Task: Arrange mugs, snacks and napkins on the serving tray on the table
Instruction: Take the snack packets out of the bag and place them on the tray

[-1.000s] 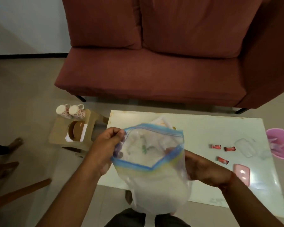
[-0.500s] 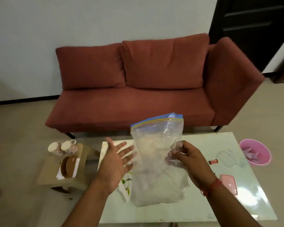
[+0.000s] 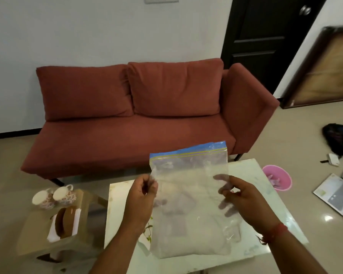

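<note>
A clear zip bag with a blue seal strip hangs upright above the white worktop, pinched at its left edge by the left hand and gripped at its right edge by the right hand. Two floral mugs stand on a low stool left of the worktop, beside a brown holder with white napkins. A red sofa stands behind, and a pink bin sits on the floor to the right.

Zip bag: held upright over glass table, blocking its middle. Table's right part open. Two mugs crowd left stool; sofa bounds far side.
</note>
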`<state>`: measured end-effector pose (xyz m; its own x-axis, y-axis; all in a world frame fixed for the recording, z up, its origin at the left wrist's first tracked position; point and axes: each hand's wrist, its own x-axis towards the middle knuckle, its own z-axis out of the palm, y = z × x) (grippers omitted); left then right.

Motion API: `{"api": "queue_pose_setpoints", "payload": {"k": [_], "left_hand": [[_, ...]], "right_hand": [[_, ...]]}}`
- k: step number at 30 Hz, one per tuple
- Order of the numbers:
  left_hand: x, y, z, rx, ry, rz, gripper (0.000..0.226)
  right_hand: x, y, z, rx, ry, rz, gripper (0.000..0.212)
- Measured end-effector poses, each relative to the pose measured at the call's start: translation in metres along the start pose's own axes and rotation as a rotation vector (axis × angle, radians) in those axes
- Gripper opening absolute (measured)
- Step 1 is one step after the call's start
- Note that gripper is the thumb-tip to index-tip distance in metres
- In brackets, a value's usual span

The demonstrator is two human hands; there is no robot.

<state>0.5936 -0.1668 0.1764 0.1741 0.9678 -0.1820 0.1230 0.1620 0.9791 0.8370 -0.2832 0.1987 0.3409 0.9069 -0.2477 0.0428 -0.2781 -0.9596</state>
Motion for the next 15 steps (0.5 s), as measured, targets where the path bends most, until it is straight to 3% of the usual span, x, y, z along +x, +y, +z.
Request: {"api": "queue_pose_setpoints", "payload": {"k": [7,10,15], "left_hand": [[0.004,0.015,-0.005,-0.133,-0.231,0.088,0.010],[0.002,0.026,-0.007,-0.075,-0.237,0.192,0.010],[0.007,0.035,-0.015,-0.027,-0.436,0.370,0.015]], "right_hand": [[-0.014,0.007,0.006,0.206,0.159,-0.125,0.035],[-0.013,0.010,0.001,0.110,0.218,-0.202,0.039],[-0.016,-0.003,-0.012,0.001,0.173,-0.259,0.047]]}}
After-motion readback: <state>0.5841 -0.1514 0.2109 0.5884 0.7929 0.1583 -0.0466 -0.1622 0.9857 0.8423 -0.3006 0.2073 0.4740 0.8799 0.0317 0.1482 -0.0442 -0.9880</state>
